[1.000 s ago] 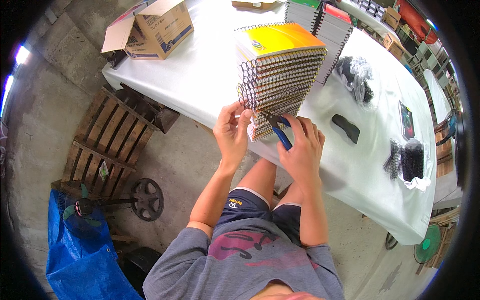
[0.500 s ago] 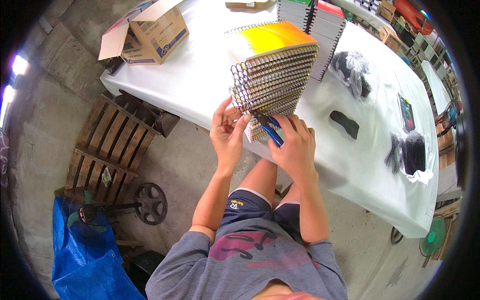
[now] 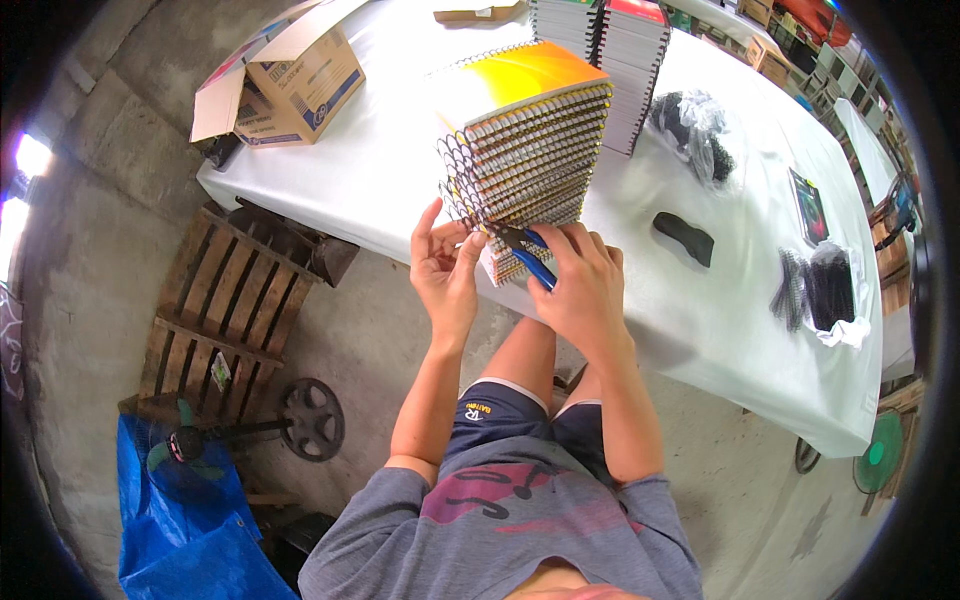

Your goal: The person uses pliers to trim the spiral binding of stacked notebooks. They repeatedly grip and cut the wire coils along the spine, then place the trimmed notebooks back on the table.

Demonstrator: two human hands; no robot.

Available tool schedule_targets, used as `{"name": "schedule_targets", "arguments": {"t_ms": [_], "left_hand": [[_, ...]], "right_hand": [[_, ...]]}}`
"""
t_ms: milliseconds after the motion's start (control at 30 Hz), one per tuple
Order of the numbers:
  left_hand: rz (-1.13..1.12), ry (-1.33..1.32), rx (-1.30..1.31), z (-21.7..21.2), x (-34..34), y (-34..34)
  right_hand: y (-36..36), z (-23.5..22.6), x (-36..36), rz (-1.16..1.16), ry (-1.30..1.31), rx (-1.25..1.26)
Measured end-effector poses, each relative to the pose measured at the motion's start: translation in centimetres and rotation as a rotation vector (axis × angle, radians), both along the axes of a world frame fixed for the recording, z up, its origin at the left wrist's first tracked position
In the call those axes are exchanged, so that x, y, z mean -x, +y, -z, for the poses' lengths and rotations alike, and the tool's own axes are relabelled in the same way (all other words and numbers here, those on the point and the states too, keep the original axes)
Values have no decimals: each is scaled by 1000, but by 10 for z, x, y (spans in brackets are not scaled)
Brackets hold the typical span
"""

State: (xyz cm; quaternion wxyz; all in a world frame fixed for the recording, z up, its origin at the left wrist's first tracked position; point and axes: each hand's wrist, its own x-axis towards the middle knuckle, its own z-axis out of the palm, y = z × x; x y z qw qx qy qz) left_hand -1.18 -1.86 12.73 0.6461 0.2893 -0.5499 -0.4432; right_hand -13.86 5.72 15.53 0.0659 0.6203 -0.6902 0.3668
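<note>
A tall stack of spiral-bound books (image 3: 525, 140) with an orange-yellow cover on top stands at the table's near edge, its black coils facing me. In my right hand (image 3: 585, 275) is a pair of blue-handled pliers (image 3: 535, 266), their jaws at the coil ends low on the stack's left corner. My left hand (image 3: 447, 270) pinches at that same corner with thumb and index finger, the other fingers lifted. What lies between those fingertips, likely a coil end, is too small to make out.
Behind stand more spiral-bound books (image 3: 635, 80). An open cardboard box (image 3: 305, 95) sits at the table's far left. To the right lie a dark pouch-like object (image 3: 683, 238), plastic-wrapped black coils (image 3: 832, 288) and a bagged black bundle (image 3: 695, 135). A wooden pallet (image 3: 230, 310) and fan (image 3: 185, 443) are left.
The whole view has shifted slightly, so the stack and table appear a little further left. Both hands stay at the same corner, with the pliers still at the coils.
</note>
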Motion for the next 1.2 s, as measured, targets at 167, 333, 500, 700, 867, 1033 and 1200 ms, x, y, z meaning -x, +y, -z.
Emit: {"name": "schedule_targets", "arguments": {"t_ms": [167,333,500,700,867,1033,1200], "left_hand": [[-6,-12,30,0,1,0],[-35,-15,74,8,-1,-2],[-74,-59,43,2,2,6],[-168,-60,84,3,3,11],[61,173,-231,-10,-7,13],[523,638,-586,-6,-22,-2],[393,384,-346,-9,-17,-3]], "right_hand": [[-1,-1,1,-30,-17,23],[-5,7,4,-10,-3,22],[-6,7,5,3,27,80],[-4,8,6,36,65,67],[9,8,15,-23,8,39],[16,14,26,-120,-336,26],[18,11,23,-100,-358,3]]}}
